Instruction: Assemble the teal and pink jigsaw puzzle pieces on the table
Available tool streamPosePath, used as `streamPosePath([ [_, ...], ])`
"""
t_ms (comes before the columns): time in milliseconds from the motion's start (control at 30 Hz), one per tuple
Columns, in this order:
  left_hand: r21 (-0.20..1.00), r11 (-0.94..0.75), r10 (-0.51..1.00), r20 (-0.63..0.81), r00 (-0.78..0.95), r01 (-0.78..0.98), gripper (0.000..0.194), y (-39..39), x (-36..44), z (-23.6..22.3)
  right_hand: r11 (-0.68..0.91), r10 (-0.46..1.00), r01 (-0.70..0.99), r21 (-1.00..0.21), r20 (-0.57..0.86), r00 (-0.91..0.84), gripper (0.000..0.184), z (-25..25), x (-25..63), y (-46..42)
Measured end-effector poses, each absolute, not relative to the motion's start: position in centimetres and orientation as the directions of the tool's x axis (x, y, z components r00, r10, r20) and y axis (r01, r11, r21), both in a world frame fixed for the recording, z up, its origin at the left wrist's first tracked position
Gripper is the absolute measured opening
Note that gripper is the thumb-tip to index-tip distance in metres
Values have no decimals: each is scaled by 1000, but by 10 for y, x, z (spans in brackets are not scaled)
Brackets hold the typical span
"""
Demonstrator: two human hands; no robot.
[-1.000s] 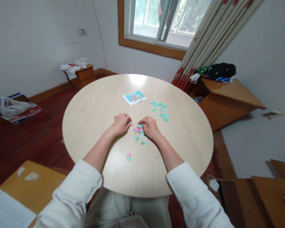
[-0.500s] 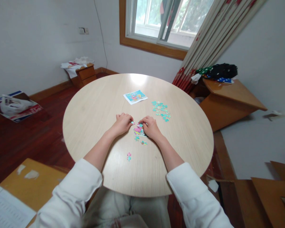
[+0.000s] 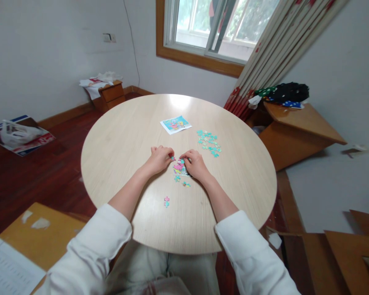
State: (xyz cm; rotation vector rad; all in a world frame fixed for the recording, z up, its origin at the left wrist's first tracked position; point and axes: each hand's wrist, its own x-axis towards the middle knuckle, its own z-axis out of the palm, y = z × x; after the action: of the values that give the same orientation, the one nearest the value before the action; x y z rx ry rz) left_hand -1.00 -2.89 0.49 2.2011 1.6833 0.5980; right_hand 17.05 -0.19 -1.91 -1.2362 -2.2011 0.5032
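My left hand (image 3: 161, 159) pinches a small pink and teal jigsaw piece (image 3: 173, 158) at its fingertips, just left of a joined block of jigsaw pieces (image 3: 178, 168). That block lies flat and shows pink, yellow and grey-white parts. Over its right side rests my right hand (image 3: 194, 163), fingers curled against its upper right edge and hiding part of it. Close below the block are a loose teal piece (image 3: 177, 179) and a teal and brown piece (image 3: 186, 184). Nearer to me lies a pink and teal piece (image 3: 166, 201).
A printed picture sheet (image 3: 176, 124) lies on the round wooden table (image 3: 117, 135) beyond my hands. Several teal pieces (image 3: 209, 141) are spread to its right. A wooden cabinet (image 3: 304, 127) stands past the table on the right, a yellowish board (image 3: 46, 237) at lower left.
My left hand has shifted slightly right with the piece, which has turned and shows more pink. My right hand stays at the joined block, almost unmoved.
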Motion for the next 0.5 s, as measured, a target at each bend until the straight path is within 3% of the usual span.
streamPosePath([
  [500,440,-296,953,197,231,848,11,-26,-2,-5,562,827,614,-555,366,-426,21,-27,171,3],
])
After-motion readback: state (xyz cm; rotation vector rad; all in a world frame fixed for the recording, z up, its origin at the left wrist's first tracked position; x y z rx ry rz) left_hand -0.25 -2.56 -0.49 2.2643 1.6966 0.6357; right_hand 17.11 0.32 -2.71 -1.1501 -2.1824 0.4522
